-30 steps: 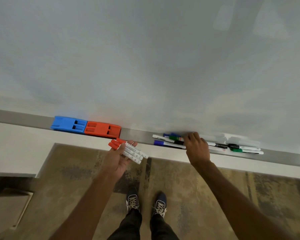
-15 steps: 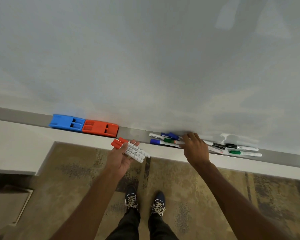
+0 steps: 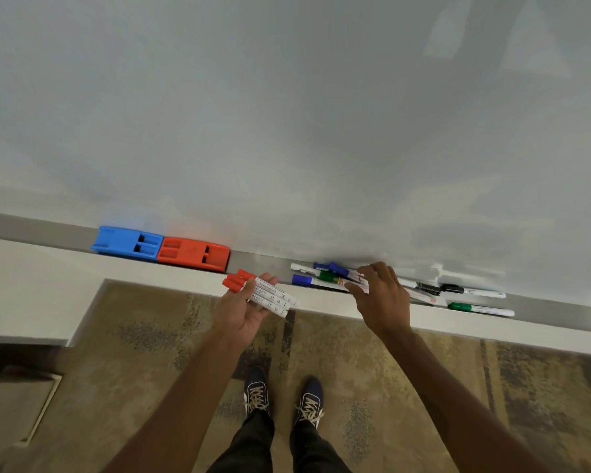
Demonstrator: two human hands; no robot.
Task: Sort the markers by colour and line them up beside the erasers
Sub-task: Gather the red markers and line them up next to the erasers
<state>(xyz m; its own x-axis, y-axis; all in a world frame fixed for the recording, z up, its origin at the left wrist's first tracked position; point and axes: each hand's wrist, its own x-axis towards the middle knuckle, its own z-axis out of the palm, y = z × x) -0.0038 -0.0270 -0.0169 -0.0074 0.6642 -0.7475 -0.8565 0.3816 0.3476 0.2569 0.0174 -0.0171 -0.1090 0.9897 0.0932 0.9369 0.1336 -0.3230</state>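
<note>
The left hand [image 3: 244, 312] lies palm up, cradling three red markers [image 3: 260, 295] across its fingers, caps toward the erasers. The blue eraser [image 3: 127, 242] and red eraser [image 3: 193, 254] touch end to end on the whiteboard's tray [image 3: 560, 310]. The right hand [image 3: 381, 297] reaches into the mixed pile on the tray, fingers around a white barrel — whether it is truly gripped cannot be told. Blue markers [image 3: 335, 268], a green marker [image 3: 328, 276], black markers [image 3: 423, 287] and a second green marker [image 3: 480, 309] lie loose toward the tray's right end. These are probably light, stiff, smooth tubes that roll easily — best pinched mid-barrel.
</note>
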